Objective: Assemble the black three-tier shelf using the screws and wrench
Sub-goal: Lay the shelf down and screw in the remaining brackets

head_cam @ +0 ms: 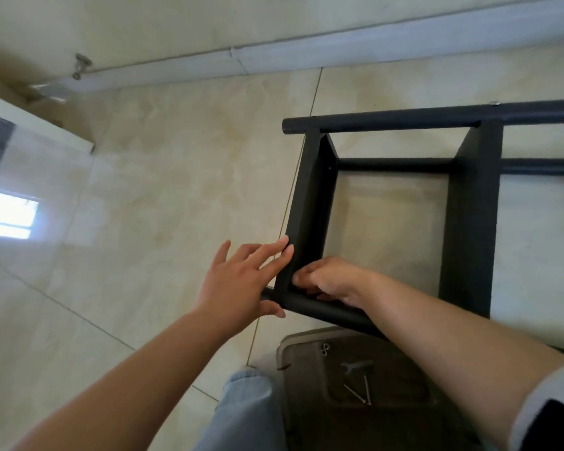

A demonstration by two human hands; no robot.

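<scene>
On the tiled floor (163,177), below a pale baseboard (306,50), a black shelf (469,216) lies on its side, partly built. Its round posts (404,120) run sideways and its flat tiers (310,206) stand on edge between them.

At the shelf's nearest corner, both bare hands meet. The left hand (238,281) is spread wide, fingers straight, their tips pressing the outer face of the end tier while the thumb reaches under the nearest post; it steadies and grips nothing. The right hand (329,278) reaches inside the frame at the same corner, fingers curled tight where tier meets post. Whether that grip has a screw or only the tier's edge cannot be told; the fingers hide it.

Nearer the viewer than the shelf, a brown stool (306,349) carries the loose parts: a small wrench (355,366), two long screws (360,390) and two nuts (325,349). A denim-clad knee (248,402) shows beside the stool.

Judging by its look, the shelf is painted metal: stiff, fairly light, smooth enough to slide on tile. Loose joints may let the frame rack, so it is probably best held at a post close to a joint, or braced flat against a tier face, as the left hand does. The screws are small, roll easily, and call for a fingertip pinch.
</scene>
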